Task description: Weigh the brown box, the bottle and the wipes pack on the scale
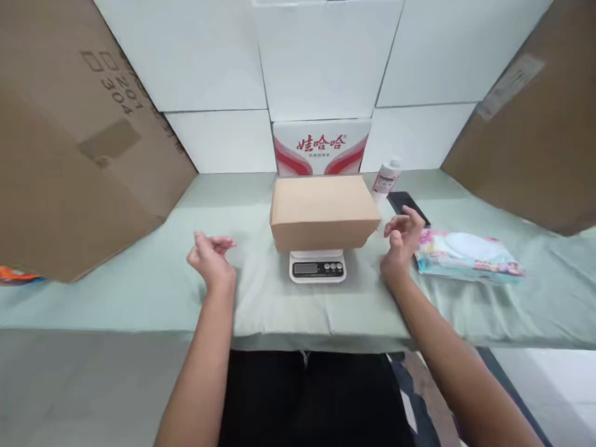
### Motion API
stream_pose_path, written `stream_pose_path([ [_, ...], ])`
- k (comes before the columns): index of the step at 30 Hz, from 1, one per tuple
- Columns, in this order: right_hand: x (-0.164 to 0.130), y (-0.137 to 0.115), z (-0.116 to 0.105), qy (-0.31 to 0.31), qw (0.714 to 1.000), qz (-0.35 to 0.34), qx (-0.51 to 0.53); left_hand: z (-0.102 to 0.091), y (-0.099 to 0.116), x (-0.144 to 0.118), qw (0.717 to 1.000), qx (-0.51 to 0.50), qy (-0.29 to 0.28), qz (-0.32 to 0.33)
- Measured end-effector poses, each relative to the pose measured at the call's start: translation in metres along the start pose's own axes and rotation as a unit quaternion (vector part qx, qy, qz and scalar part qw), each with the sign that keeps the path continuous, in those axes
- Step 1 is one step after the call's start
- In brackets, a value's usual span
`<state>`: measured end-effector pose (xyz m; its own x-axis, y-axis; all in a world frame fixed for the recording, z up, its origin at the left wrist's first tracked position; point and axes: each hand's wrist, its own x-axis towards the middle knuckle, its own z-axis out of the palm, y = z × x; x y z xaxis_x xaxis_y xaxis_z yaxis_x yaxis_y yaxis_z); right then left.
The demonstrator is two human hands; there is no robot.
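Note:
A closed brown cardboard box point(323, 211) sits on a white kitchen scale point(318, 278), its base overhanging the scale on both sides. The scale's front panel, with a small display and several round buttons, shows below the box; I cannot read any figure. My left hand point(212, 257) rests on the cloth left of the box, apart from it, fingers loosely bent and holding nothing. On the other side, my right hand point(401, 242) is raised between the box and a pack of wet wipes point(470, 256), its fingers curved apart with nothing in them.
A white bottle point(386, 177) and a black phone point(408, 207) lie behind my right hand. A white box with red lettering point(321, 148) stands against the white tiled wall. Large cardboard sheets flank the green cloth-covered table point(261, 304) at left point(93, 205) and right point(540, 136).

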<state>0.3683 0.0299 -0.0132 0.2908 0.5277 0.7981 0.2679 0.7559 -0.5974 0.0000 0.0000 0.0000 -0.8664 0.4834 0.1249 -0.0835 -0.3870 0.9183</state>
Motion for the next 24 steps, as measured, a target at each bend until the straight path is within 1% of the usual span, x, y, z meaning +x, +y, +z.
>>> stream_pose_path([
  [6, -0.004, 0.002, 0.0, -0.026, 0.998, 0.049, 0.005, 0.003, -0.005, -0.008, 0.998, 0.027, -0.061, 0.001],
  [13, -0.006, 0.003, 0.0, -0.069, 0.995, 0.067, 0.0, 0.004, -0.008, -0.017, 0.991, 0.036, -0.132, -0.011],
  [17, -0.007, 0.004, 0.0, -0.083, 0.993, 0.083, -0.015, 0.005, -0.008, -0.02, 0.985, 0.064, -0.158, 0.001],
  [20, -0.007, 0.005, 0.0, -0.092, 0.992, 0.088, -0.023, 0.005, -0.009, -0.021, 0.983, 0.077, -0.164, 0.002],
  [24, -0.009, 0.008, -0.001, -0.12, 0.987, 0.103, -0.02, 0.003, -0.01, -0.023, 0.979, 0.088, -0.184, 0.014],
])
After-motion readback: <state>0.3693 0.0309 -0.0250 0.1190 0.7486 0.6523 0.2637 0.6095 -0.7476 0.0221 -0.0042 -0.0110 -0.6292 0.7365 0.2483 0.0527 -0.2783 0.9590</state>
